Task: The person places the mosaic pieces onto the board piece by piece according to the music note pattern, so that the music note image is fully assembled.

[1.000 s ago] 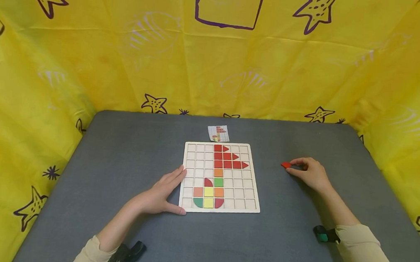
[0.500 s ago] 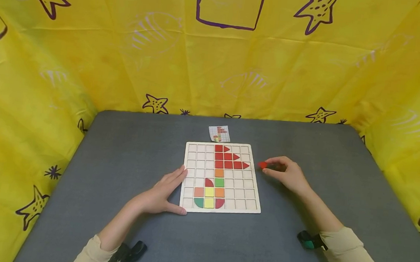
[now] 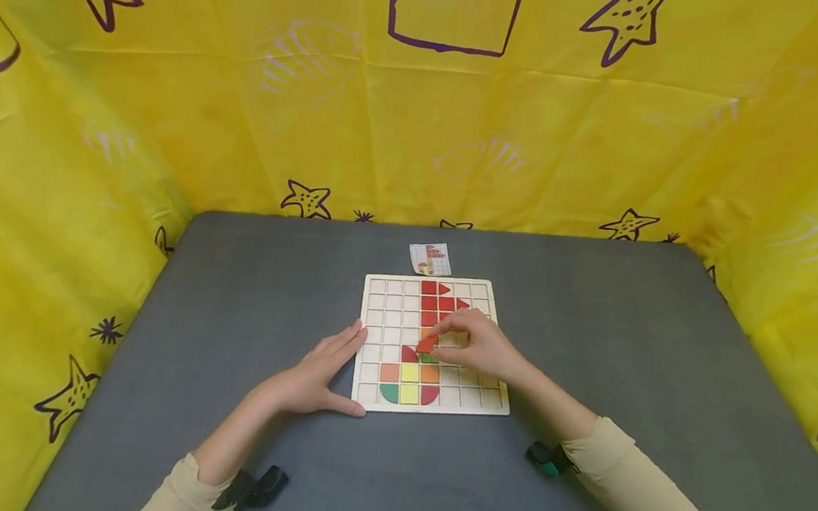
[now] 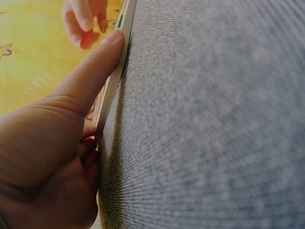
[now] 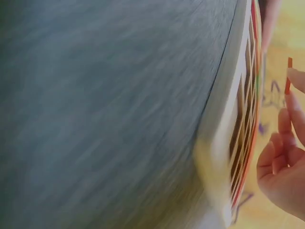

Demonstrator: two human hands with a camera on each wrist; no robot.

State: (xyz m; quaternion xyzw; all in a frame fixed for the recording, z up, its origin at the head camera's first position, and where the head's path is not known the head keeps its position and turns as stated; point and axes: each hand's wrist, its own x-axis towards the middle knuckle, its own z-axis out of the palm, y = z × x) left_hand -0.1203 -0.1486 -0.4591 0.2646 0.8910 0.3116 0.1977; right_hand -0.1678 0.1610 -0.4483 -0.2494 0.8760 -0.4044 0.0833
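Observation:
A wooden grid board (image 3: 374,353) lies on the table, with red, orange, green and yellow tiles set in its cells. My right hand (image 3: 483,345) is over the middle of the board and pinches a red tile (image 3: 426,344) between thumb and fingers. In the right wrist view this tile (image 5: 288,76) appears thin and edge-on, above the grid. My left hand (image 3: 318,373) rests along the board's left edge, fingers extended and thumb (image 4: 102,55) at the near corner. Part of the red rows and the orange and green squares are hidden behind my right hand.
Just beyond the board lies a small printed card (image 3: 430,259) with a coloured grid pattern. The dark grey table (image 3: 268,276) extends on all sides of the board. A yellow cloth (image 3: 422,110) with starfish and fish drawings hangs behind and at both sides.
My right hand has moved left with the red tile, from the table right of the board to over the board's middle. My left hand has stayed at the board's left edge.

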